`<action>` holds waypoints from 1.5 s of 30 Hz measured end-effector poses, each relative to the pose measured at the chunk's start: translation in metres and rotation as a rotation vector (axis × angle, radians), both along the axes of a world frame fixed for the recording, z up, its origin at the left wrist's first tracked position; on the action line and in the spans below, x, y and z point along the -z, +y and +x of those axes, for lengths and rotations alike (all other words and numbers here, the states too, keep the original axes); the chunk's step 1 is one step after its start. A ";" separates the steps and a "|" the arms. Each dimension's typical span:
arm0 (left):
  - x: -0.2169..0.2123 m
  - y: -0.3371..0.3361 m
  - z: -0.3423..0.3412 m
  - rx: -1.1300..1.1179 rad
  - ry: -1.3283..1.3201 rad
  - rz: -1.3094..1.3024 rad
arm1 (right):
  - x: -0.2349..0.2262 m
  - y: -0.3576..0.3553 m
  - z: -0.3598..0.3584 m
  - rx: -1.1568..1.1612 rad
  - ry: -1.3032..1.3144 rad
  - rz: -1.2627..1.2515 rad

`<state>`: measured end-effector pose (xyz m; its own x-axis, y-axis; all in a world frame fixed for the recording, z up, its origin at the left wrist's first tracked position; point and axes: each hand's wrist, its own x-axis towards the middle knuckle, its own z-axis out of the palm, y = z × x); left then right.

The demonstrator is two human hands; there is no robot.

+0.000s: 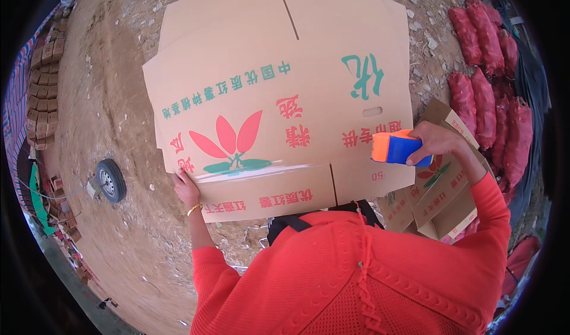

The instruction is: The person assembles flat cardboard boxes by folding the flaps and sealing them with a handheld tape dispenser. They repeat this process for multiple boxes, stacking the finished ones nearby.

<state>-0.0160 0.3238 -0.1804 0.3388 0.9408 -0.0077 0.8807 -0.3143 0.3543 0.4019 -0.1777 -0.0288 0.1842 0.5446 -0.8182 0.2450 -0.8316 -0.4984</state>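
A flat brown cardboard box blank [320, 44] with red and green print lies before me, on top of other sheets. At its near left edge, my left hand [187, 189] has its fingers closed on the cardboard. A yellow bangle circles that wrist. Over the right part of the sheet, my right hand [437, 142] is wrapped round a blue and orange tape dispenser [396, 149]. A shiny strip of clear tape [285, 169] runs across the near part of the sheet, between the left hand and the dispenser.
To the right stands an opened cardboard box [442, 207], close to my right arm. Beyond it are piled red mesh sacks [487, 112]. A wheel [111, 180] is on the dirt ground [113, 97] at left. Stacked cartons [44, 103] line the far left.
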 end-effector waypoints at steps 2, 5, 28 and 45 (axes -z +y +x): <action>-0.003 -0.001 0.001 -0.018 0.013 -0.021 | 0.001 -0.029 0.019 -0.041 -0.006 -0.007; 0.004 0.003 -0.005 0.010 0.037 0.031 | 0.002 -0.066 0.034 0.007 0.004 -0.009; 0.008 -0.002 -0.004 0.057 0.018 -0.011 | 0.034 -0.163 0.110 -0.065 -0.088 -0.080; 0.008 -0.161 0.091 0.223 0.116 0.174 | 0.124 -0.158 0.085 0.112 -0.003 0.104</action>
